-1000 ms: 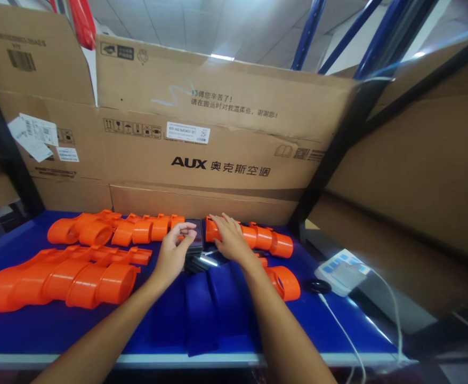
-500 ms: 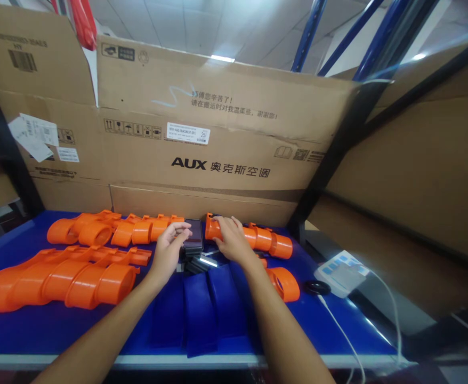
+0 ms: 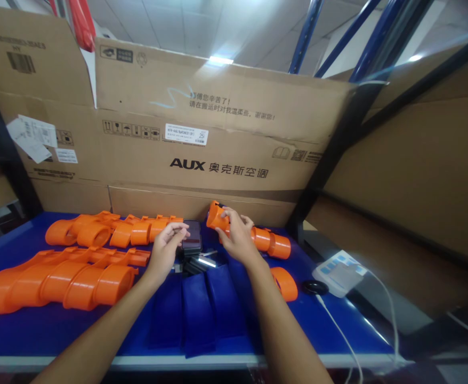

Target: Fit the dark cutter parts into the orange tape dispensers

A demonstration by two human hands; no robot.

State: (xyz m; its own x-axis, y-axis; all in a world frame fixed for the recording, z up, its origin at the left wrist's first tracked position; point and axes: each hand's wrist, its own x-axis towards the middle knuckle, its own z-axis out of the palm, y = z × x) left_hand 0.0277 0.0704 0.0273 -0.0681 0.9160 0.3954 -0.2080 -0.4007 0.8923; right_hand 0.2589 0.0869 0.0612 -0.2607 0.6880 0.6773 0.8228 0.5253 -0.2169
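Observation:
My right hand (image 3: 237,237) is wrapped round a short orange plastic sleeve (image 3: 217,216), tilted and raised above the blue work surface. Its fingers hide part of the sleeve. My left hand (image 3: 169,246) is beside a stack of black, phone-like flat devices (image 3: 192,237). The left fingers are loosely curled, and nothing shows between them and the thumb. Directly right of the right hand lies a row of similar orange sleeves (image 3: 279,246). Below the hands are several dark blue flat strips (image 3: 199,314), with small black and silver pieces (image 3: 200,263) above them.
More rows of orange sleeves (image 3: 80,282) lie on the left of the blue table (image 3: 110,333). One orange ring (image 3: 285,284) lies by the right forearm. A black puck (image 3: 316,287) and a white cabled device (image 3: 340,273) are at right. Cardboard (image 3: 218,138) stands behind.
My right hand has lifted the orange sleeve slightly from the right-hand row and tilted it. The left hand has hardly moved. The view has shifted a little.

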